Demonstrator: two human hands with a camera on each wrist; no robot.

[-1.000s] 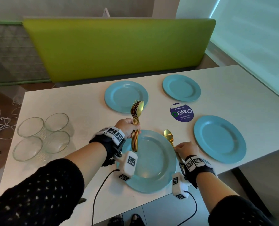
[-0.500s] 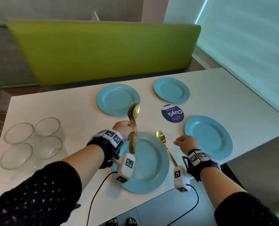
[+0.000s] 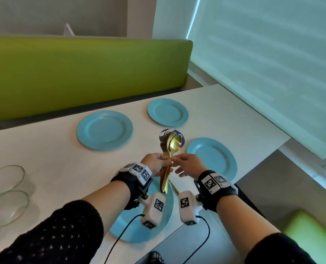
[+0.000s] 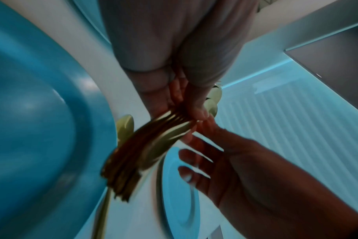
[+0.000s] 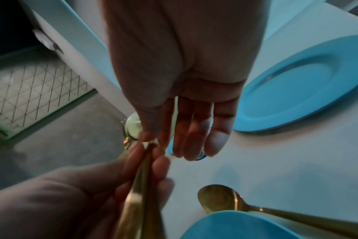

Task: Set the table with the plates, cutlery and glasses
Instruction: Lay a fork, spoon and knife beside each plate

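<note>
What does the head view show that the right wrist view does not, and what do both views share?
Only the head view shows the clear glass bowls at the table's left, the lime-green bench back and all four round blue plates, such as the far-left one.

Only the right wrist view shows the right hand's palm side and a grid-patterned panel.

Both show the left hand gripping the bundle of gold cutlery, and a single gold spoon lying beside the nearest blue plate.
</note>
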